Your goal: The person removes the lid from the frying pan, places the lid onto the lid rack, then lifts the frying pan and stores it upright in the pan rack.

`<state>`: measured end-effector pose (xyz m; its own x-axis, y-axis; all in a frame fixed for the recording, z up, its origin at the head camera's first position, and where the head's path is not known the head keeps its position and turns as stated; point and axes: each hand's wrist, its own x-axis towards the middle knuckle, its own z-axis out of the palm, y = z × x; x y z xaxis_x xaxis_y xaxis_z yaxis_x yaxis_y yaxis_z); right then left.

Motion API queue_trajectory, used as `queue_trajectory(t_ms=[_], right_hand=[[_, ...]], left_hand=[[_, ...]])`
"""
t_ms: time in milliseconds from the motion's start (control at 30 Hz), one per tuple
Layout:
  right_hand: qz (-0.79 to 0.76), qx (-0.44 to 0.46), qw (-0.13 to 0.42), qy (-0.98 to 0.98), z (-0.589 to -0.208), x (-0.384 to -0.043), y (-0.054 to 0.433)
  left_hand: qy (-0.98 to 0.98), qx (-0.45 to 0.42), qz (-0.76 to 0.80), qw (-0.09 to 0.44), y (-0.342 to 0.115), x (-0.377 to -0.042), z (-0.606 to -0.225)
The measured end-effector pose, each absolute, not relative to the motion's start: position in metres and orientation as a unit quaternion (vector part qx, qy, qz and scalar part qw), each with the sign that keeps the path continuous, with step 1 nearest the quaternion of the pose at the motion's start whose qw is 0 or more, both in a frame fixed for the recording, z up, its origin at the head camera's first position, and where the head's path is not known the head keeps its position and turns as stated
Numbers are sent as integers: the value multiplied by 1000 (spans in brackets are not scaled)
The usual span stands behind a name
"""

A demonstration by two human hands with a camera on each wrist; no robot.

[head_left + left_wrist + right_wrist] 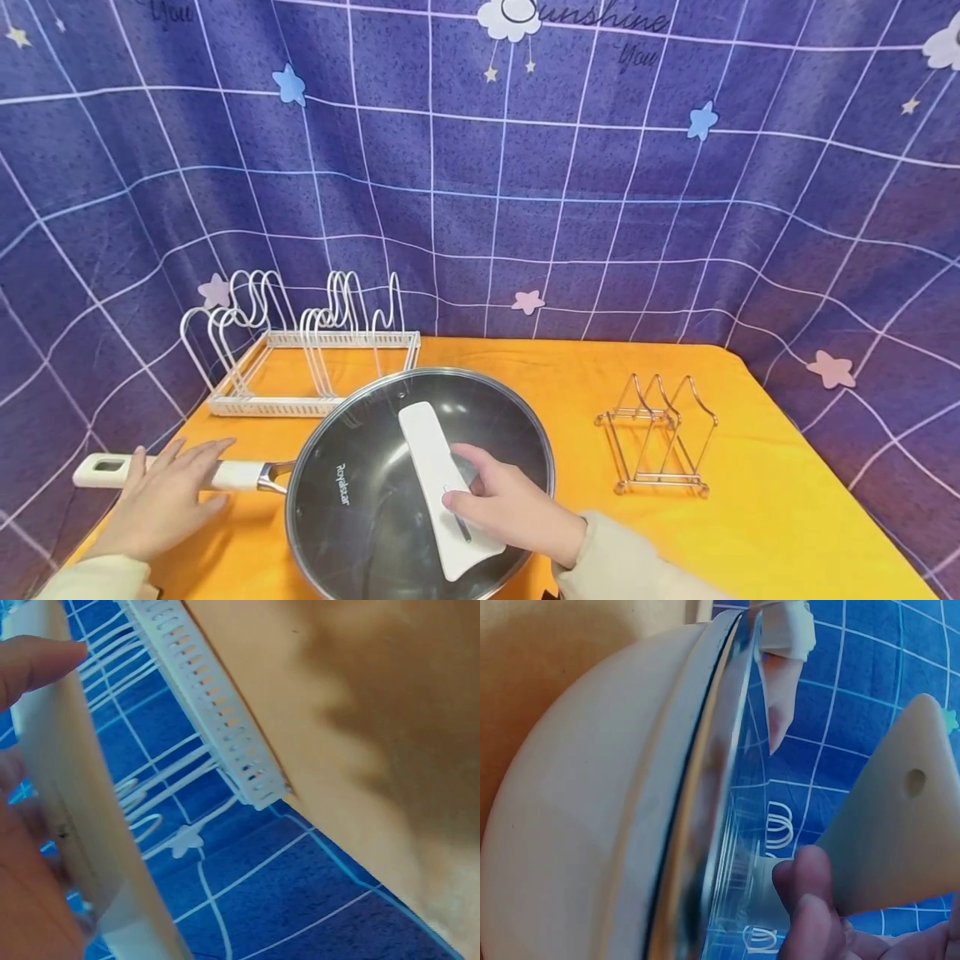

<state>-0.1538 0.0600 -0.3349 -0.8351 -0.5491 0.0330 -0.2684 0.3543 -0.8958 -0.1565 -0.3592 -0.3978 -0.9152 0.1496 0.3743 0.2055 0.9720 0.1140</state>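
A cream wok (592, 772) sits on the table under a clear glass lid (360, 533) with a metal rim. The lid bears a long white handle (435, 492), flared toward one end. My right hand (517, 504) pinches that handle between thumb and fingers, near the flared end. In the right wrist view, the lid's edge lies right at the wok's rim. My left hand (161, 496) lies across the wok's long cream handle (236, 476), fingers spread and extended over it. In the left wrist view, its thumb (45, 664) overlaps the handle.
Behind the wok, at the back left, stands a white wire rack (277, 406) with several curved dividers. A smaller metal wire rack (660, 478) stands to the right. An orange cloth (780, 517) covers the table, and a blue gridded curtain (465, 225) hangs around it.
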Motion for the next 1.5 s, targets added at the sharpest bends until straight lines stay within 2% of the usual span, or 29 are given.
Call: queue_trajectory(t_ms=[367, 600, 867, 1100, 1333, 1500], right_hand=[[-424, -255, 152, 855, -332, -151, 50], [-425, -253, 185, 849, -331, -152, 46], [-373, -231, 169, 883, -328, -154, 36], [-332, -226, 183, 897, -323, -157, 38], [-311, -268, 198, 890, -320, -169, 51], [-287, -287, 176, 897, -316, -178, 63]], left_hand=[[-972, -89, -58, 209, -364, -160, -405], [-972, -77, -44, 217, -364, -158, -405], [-974, -64, -42, 214, -362, -158, -403], [-970, -69, -52, 229, -360, -160, -408], [-966, -66, -56, 244, -361, -160, -410], [-965, -69, -53, 246, -362, -160, -410]])
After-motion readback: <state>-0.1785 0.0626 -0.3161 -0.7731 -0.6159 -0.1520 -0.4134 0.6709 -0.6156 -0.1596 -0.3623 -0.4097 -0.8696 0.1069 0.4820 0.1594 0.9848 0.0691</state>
